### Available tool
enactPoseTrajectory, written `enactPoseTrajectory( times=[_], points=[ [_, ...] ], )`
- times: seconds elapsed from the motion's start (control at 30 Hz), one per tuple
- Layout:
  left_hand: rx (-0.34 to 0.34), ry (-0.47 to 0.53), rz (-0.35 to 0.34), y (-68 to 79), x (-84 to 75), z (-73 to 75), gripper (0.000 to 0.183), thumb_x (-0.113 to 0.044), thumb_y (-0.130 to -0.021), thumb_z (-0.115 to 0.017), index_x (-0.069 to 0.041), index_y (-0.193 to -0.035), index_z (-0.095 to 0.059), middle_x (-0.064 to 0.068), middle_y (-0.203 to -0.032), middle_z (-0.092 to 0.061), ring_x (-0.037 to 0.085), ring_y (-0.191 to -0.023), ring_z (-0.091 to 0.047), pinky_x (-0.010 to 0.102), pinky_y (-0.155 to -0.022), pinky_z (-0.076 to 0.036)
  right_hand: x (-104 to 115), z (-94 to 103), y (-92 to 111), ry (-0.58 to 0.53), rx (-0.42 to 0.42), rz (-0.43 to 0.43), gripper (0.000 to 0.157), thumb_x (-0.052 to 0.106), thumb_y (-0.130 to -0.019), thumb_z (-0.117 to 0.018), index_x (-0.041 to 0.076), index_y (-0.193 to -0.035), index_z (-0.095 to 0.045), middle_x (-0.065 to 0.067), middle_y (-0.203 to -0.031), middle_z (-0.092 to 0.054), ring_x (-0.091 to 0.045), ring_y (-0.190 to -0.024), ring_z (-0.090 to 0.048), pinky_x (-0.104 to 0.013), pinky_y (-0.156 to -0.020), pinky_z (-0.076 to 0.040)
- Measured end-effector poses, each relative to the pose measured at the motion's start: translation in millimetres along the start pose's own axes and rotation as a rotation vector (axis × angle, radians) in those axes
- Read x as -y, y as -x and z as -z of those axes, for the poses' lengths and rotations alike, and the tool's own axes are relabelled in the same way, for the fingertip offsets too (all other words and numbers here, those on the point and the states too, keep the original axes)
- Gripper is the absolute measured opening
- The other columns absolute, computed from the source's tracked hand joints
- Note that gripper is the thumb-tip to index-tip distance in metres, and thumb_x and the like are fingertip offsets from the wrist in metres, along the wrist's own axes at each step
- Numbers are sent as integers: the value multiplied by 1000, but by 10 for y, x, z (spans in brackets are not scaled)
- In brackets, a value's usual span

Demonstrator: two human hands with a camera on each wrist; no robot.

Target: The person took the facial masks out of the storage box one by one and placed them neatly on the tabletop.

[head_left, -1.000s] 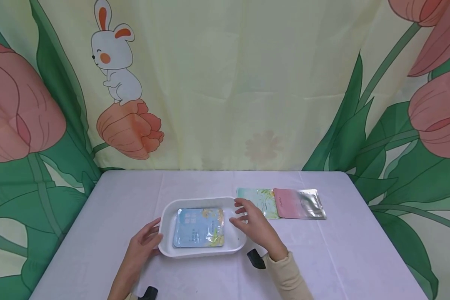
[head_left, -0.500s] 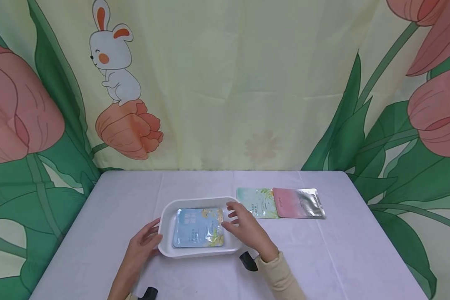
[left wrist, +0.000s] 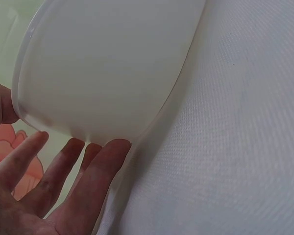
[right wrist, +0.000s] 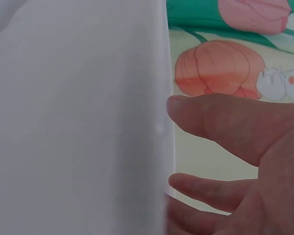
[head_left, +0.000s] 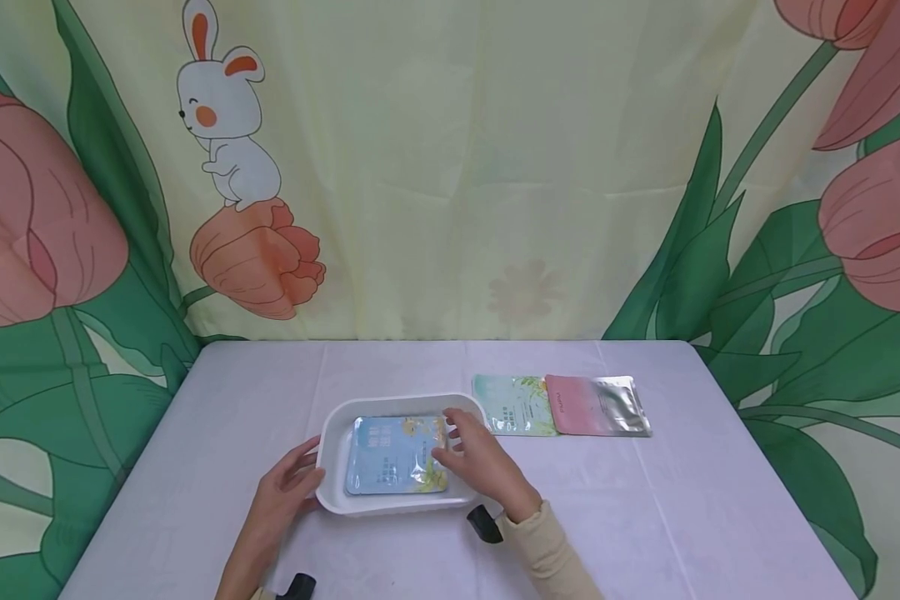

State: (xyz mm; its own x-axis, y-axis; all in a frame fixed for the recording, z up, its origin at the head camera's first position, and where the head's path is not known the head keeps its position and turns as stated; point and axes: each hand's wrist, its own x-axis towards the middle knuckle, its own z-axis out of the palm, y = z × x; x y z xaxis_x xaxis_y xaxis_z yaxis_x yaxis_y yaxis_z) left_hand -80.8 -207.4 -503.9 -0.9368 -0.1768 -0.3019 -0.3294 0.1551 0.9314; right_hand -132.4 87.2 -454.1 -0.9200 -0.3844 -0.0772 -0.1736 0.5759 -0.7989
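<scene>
A white plastic tray (head_left: 330, 467) sits on the table with a light blue sheet mask packet (head_left: 390, 454) lying flat in it. My left hand (head_left: 288, 483) is at the tray's left end, thumb by the rim and fingertips against the outer wall; in the left wrist view the fingers (left wrist: 56, 171) are spread and fairly straight. Over the tray's right end hangs my right hand (head_left: 480, 458), its thumb and fingertips right at the packet's right edge. The right wrist view shows the thumb (right wrist: 210, 115) apart from the fingers, the tray's outer wall (right wrist: 78, 122) hiding the packet.
Behind the right hand lie a green sheet mask packet (head_left: 513, 407) and a pink and silver one (head_left: 600, 407), which overlaps it. A white cloth covers the table (head_left: 682, 508). A curtain (head_left: 450, 167) printed with tulips and a rabbit hangs behind the table.
My right hand has moved left from the tray's right rim to the packet's right edge. The left hand, the tray and the packets have stayed put.
</scene>
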Motion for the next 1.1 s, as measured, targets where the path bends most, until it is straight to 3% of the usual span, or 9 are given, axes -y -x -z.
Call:
enactPoseTrajectory(
  times=[0.23, 0.37, 0.67, 1.1],
  points=[
    [2, 5, -4, -5, 4, 2, 57, -27, -94, -68, -23, -146, -46, 16, -143, -53, 34, -127, -58, 34, -83, -61, 39, -55, -31, 27, 19, -13, 66, 18, -92, -70, -5, -144, -38, -25, -133, -53, -37, -114, -58, -52, -94, -53],
    [1, 5, -2, -8, 4, 4, 57, -27, -94, -68, -23, -146, -46, 16, -143, -53, 34, -126, -58, 33, -83, -61, 59, -99, -70, 89, 36, -13, 69, 18, -91, -71, -8, -145, -37, -25, -131, -54, -32, -113, -58, -52, -99, -50],
    [5, 5, 14, -6, -6, 4, 58, -26, -94, -68, -23, -147, -46, 17, -145, -52, 35, -127, -57, 34, -83, -61, 56, -161, -123, 200, 36, -28, 70, 21, -90, -72, -9, -143, -38, -26, -133, -53, -35, -120, -55, -52, -106, -45],
    [4, 7, 2, 2, -3, 5, 58, -27, -94, -69, -23, -146, -46, 16, -143, -52, 34, -127, -57, 33, -83, -61, 36, -186, -135, 210, 11, -44, 69, 20, -89, -73, -12, -140, -40, -26, -126, -54, -33, -114, -55, -50, -105, -46]
  ],
)
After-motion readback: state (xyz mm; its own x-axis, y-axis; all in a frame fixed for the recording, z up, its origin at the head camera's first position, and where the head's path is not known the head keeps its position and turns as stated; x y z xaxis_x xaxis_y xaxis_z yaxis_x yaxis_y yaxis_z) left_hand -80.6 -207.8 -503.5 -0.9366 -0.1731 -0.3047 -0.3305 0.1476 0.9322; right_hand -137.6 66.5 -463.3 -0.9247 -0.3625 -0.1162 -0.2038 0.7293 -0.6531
